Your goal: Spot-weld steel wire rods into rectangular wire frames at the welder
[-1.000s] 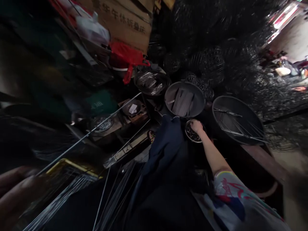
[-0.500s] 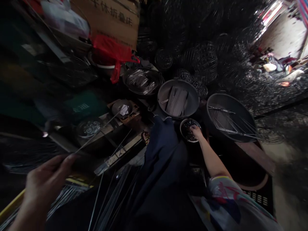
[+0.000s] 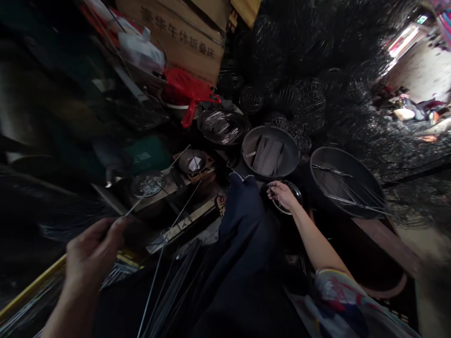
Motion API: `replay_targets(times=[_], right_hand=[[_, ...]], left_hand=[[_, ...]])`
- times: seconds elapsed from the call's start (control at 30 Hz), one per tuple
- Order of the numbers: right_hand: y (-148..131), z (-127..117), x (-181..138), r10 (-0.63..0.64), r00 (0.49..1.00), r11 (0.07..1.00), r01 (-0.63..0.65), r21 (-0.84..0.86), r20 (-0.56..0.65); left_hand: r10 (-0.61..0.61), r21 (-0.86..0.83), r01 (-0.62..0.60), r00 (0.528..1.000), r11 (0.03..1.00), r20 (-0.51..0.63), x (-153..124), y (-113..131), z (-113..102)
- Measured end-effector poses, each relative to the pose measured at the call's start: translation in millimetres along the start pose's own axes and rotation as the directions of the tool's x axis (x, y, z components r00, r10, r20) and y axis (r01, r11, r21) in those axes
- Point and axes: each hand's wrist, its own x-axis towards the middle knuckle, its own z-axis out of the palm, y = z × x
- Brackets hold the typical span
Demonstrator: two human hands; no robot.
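Note:
My left hand, at the lower left, pinches a thin metal wire between thumb and fingers. This wire runs forward from the grip, bends at its far end and comes back toward my lap. My right hand is above the near-left rim of a small round bowl, its fingers drawn together in a pinch. Whatever lies between those fingertips is too small and dark to name. The hand and forearm cover part of the bowl, whose contents are hard to see.
A grey basin holds a stack of flat strips and a larger basin holds long wires. Farther left are a pan of metal pieces, a dish of small shiny pieces and a red bag. Wire coils pile up behind.
My right hand has lifted out of the small bowl to its left rim, fingers pinched. My left hand still holds the wire. The whole view has shifted slightly.

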Motion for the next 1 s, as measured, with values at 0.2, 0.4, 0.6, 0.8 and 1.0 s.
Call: replay_targets(times=[0.2,0.4,0.6,0.8,1.0], right_hand=[[-12.1,58.0,-45.5,-0.437,0.884,0.591,0.422,-0.688,0.166],[-7.8,78.5,-70.3,-0.436,0.858,0.33,0.432,-0.839,0.271],[-36.2,78.5,-57.5,-0.171,0.865,0.089,0.49,-0.867,0.471],[-38.9,85.0,-54.2,-0.072,0.856,0.098,0.517,-0.85,0.512],[-51.1,82.5,-54.1,-0.025,0.858,0.254,0.501,-0.827,0.512]], left_hand=[[-0.105,-0.161,0.116,0.991,0.98,0.078,-2.8,-2.7,-2.5],[-0.087,-0.173,0.11,0.988,0.979,0.13,-6.9,-4.3,-1.3],[0.122,-0.106,-0.107,0.982,0.989,0.142,-3.5,-5.0,5.1],[0.332,0.073,-0.35,0.925,0.934,0.183,24.5,10.1,0.6],[0.327,0.249,-0.413,0.888,0.876,0.324,45.6,1.1,12.1]])
